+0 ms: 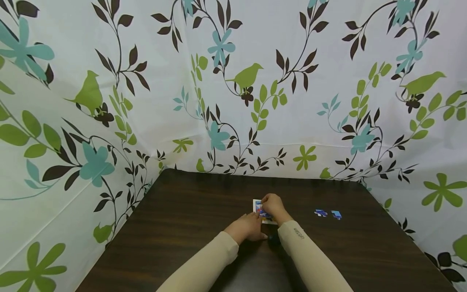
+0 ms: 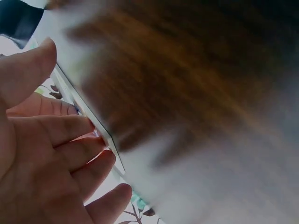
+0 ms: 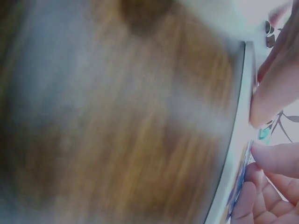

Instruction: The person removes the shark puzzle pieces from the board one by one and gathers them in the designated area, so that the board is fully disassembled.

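A small jigsaw puzzle (image 1: 258, 207) with a white border and a colourful picture lies on the dark table. My left hand (image 1: 248, 227) lies at its near left edge, and in the left wrist view its fairly straight fingers (image 2: 88, 147) touch the border. Over the upper right part of the picture, my right hand (image 1: 273, 206) bends down with curled fingers. In the right wrist view the thumb (image 3: 275, 158) and bent fingers of that hand pinch at a puzzle piece on the picture, mostly hidden by the hand.
Two loose blue puzzle pieces, one left (image 1: 321, 213) and one right (image 1: 336, 215), lie on the brown wooden table (image 1: 175, 227) to the right of the puzzle. A white curtain (image 1: 153, 101) with leaves, birds and flowers hangs behind and beside the table.
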`<state>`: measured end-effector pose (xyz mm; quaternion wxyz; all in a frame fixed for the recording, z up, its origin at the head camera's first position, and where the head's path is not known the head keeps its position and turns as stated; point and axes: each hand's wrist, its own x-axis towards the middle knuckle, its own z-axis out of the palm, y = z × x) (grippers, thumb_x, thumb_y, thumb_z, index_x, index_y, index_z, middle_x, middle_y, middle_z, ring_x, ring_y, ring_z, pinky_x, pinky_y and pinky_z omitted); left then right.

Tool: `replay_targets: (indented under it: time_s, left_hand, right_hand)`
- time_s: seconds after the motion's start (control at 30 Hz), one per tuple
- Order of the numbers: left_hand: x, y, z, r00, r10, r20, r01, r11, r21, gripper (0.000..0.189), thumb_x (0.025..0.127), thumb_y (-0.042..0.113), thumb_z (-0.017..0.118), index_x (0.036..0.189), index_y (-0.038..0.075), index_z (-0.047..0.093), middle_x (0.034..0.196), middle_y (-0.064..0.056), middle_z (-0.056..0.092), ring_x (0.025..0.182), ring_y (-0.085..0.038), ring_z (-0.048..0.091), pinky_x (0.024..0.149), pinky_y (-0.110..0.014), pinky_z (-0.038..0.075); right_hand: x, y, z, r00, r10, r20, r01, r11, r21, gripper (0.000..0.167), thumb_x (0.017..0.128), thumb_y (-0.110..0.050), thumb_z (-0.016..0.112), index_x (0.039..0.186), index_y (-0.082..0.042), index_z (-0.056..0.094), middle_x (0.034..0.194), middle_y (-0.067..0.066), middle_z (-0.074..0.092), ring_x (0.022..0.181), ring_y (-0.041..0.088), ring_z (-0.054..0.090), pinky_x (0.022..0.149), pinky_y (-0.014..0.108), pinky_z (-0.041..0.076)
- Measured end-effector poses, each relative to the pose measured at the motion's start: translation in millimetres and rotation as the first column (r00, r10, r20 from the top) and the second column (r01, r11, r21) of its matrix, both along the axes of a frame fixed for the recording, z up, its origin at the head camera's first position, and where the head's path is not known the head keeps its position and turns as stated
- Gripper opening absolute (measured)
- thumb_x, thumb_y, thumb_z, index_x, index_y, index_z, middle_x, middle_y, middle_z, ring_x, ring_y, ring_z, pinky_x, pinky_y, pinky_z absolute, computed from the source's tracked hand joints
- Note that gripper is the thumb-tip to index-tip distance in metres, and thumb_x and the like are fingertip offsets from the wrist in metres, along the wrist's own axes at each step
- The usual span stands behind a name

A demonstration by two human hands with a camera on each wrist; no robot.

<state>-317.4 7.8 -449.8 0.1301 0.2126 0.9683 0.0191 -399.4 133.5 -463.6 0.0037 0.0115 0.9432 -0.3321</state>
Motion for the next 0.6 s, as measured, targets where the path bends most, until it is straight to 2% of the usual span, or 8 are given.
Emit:
replay_targets:
  time_s: [0.17, 0.6]
  left_hand:
    - [3.1, 0.8, 0.9, 1.000, 0.009, 0.000, -0.009, 1.000, -0.016, 0.076, 0.094, 0.056, 0.059, 0.152, 0.012, 0.040, 0.162, -0.002, 0.032, 0.149, -0.019, 0.032, 0.119, -0.040, 0.033]
    - [1.6, 3.0, -0.2, 1.000, -0.001, 0.000, 0.001, 0.999, -0.051, 0.073, 0.095, 0.055, 0.058, 0.152, 0.014, 0.041, 0.162, -0.002, 0.033, 0.149, -0.018, 0.031, 0.119, -0.040, 0.033]
  right_hand:
    - [2.8, -1.0, 2.4, 1.000, -0.003, 0.016, 0.004, 1.000, -0.014, 0.015, 0.082, -0.005, 0.074, 0.097, -0.003, 0.073, 0.102, 0.015, 0.070, 0.088, 0.025, 0.062, 0.080, 0.042, 0.055]
    - [8.9, -1.8, 4.5, 0.998, -0.057, 0.033, 0.060, 0.995, -0.079, 0.023, 0.083, -0.006, 0.071, 0.105, 0.000, 0.072, 0.109, 0.020, 0.068, 0.093, 0.029, 0.063, 0.084, 0.045, 0.055]
